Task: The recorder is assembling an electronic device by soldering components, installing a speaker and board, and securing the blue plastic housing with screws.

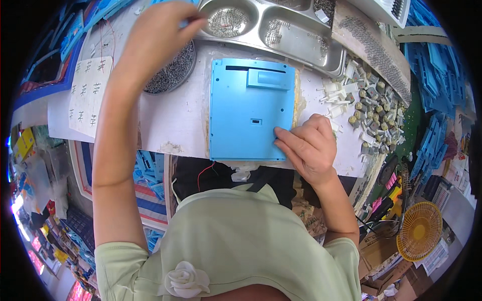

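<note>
And there was the blue case (241, 105), flat on the tabletop (165, 120), lying mostly to the left of the right hand (309, 145), whose thumb and forefinger rested close together on its surface near the right edge! Fingers half curled there; whether anything small sat between them, you couldn't tell. Up top, the left hand (168, 22) hung blurred, fingertips drawn in close, with a fleck of blue by them, too smeared to call a hold. Just nearer the body from that hand, a bowl of dark screws (173, 70); just to its right, a steel tray (296, 62) of tiny metal parts (227, 22). Beyond the right hand, loose white plastic pieces (334, 93). How far along? Part-way, by the look of it: the raised block (268, 79) was on the case, but no screws could be made out in its edge holes, so fastening seemed left to do.
</note>
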{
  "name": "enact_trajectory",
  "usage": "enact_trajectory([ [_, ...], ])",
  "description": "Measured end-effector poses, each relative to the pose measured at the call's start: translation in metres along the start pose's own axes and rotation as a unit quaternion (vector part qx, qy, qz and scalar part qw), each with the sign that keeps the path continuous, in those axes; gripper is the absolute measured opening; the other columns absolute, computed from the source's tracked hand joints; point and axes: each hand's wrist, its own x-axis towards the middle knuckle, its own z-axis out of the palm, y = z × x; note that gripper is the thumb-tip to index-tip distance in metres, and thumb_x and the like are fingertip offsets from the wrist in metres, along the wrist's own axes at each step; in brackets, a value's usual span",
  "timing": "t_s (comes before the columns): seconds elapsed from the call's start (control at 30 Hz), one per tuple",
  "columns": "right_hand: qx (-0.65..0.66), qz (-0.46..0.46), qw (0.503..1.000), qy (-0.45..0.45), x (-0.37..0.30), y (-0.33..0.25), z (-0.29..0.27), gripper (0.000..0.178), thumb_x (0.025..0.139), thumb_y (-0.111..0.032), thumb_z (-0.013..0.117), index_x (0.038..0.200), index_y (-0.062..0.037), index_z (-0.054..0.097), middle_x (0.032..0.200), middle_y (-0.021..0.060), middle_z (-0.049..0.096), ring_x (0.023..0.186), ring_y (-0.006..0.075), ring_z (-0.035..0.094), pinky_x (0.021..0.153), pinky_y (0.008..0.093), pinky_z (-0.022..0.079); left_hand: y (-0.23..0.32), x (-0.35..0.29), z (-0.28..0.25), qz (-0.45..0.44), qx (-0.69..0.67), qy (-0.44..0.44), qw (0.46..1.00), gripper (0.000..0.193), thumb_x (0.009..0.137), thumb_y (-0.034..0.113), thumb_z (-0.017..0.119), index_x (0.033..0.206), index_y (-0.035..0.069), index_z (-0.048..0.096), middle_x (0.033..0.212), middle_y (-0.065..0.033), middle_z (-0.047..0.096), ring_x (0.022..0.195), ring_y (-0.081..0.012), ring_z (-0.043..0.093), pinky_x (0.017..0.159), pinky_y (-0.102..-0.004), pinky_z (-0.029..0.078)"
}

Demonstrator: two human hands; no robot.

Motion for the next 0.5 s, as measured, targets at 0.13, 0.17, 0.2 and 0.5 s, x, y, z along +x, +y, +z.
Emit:
enact_trajectory([
  [0.13, -0.017, -0.023, 1.0, -0.009, -0.003, 0.004, 0.0, 0.037, 0.065, -0.012, 0.089, 0.101, -0.0093, 0.079, 0.078, -0.002, 0.062, 0.071, 0.0205, 0.052, 0.065, 0.0363, 0.041, -0.038, -0.053, -0.006, -0.072, 0.037, -0.05, 0.995, 0.021, 0.089, 0.016, 0.075, 0.102, 0.0, 0.07, 0.094, -0.0126, 0.07, 0.086, -0.0286, 0.068, 0.078, -0.0371, 0.053],
  [0.17, -0.021, -0.022, 0.999, -0.017, -0.002, 0.005, -0.002, 0.038, 0.065, -0.013, 0.089, 0.101, -0.0095, 0.079, 0.078, -0.0021, 0.062, 0.071, 0.0205, 0.052, 0.066, 0.0363, 0.041, -0.04, -0.06, -0.002, -0.08, 0.034, -0.053, 0.995, 0.021, 0.089, 0.015, 0.075, 0.102, 0.0, 0.07, 0.095, -0.0125, 0.069, 0.086, -0.0286, 0.068, 0.079, -0.0371, 0.053],
  [0.2, -0.024, -0.024, 0.999, -0.022, -0.001, 0.005, -0.002, 0.039, 0.065, -0.013, 0.089, 0.102, -0.0097, 0.079, 0.078, -0.0022, 0.062, 0.071, 0.0204, 0.052, 0.066, 0.0363, 0.041, -0.041, -0.065, 0.003, -0.107, -0.02, -0.038, 0.993, 0.018, 0.088, 0.012, 0.075, 0.101, -0.001, 0.07, 0.095, -0.0124, 0.069, 0.087, -0.0276, 0.068, 0.079, -0.0371, 0.053],
  [0.5, -0.067, 0.049, 0.993, 0.087, 0.037, 0.033, -0.056, 0.031, 0.081, -0.016, 0.08, 0.108, -0.001, 0.076, 0.086, 0.0076, 0.064, 0.08, 0.0267, 0.058, 0.078, 0.0399, 0.048, -0.047, -0.078, 0.005, -0.142, -0.07, -0.024, 0.987, 0.016, 0.093, 0.013, 0.072, 0.098, -0.002, 0.068, 0.091, -0.0125, 0.067, 0.081, -0.0255, 0.064, 0.077, -0.0337, 0.051],
])
